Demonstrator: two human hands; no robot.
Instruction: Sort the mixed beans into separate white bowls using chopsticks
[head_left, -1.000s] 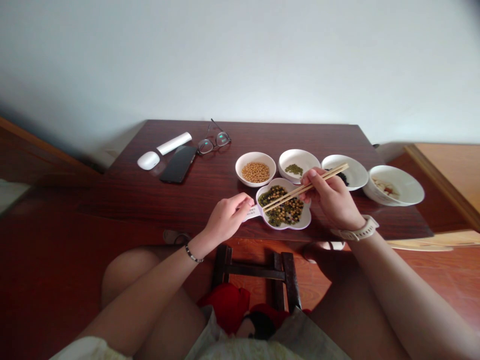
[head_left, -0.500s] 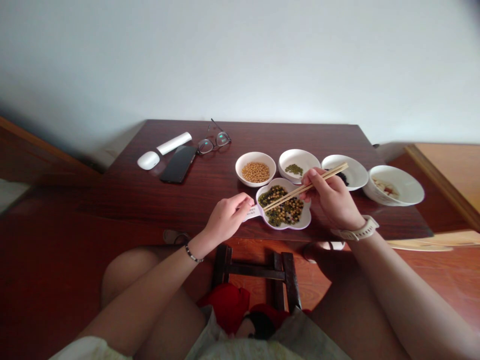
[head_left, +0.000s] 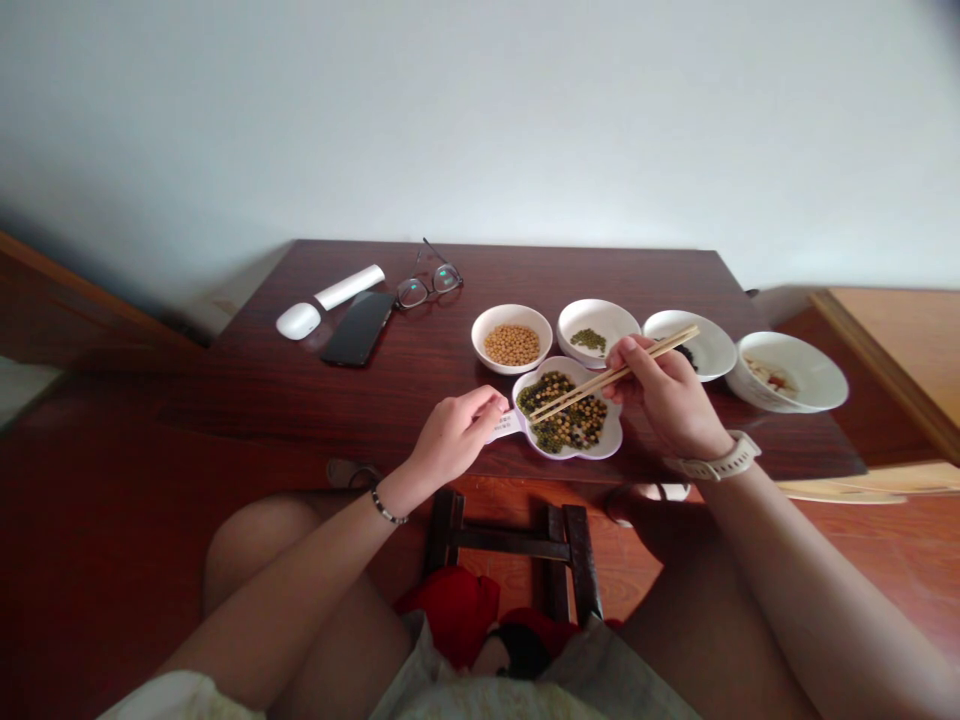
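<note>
My left hand (head_left: pixel 459 430) is closed on the short handle of a white, flower-shaped dish (head_left: pixel 610 440) with a pale purple rim. Mixed beans (head_left: pixel 559 425) in green, black and yellow cover much of its bottom. Pinched in my right hand (head_left: pixel 664 395) is a pair of wooden chopsticks (head_left: pixel 600 380), slanting down to the left. Their tips are among the beans at the dish's left side, near the handle. Whether a bean is between the tips is too small to tell.
Behind the dish stand a bowl of yellow beans (head_left: pixel 512 345), a bowl with green beans (head_left: pixel 589 340), a bowl with dark beans (head_left: pixel 709 345) partly behind my right hand, and a bowl with pale pieces (head_left: pixel 780 378). Glasses (head_left: pixel 431 287), a phone (head_left: pixel 358 328) and white objects lie left on the table (head_left: pixel 285 400).
The chopstick tips have shifted very slightly to the right over the beans. My left hand keeps its hold on the dish handle.
</note>
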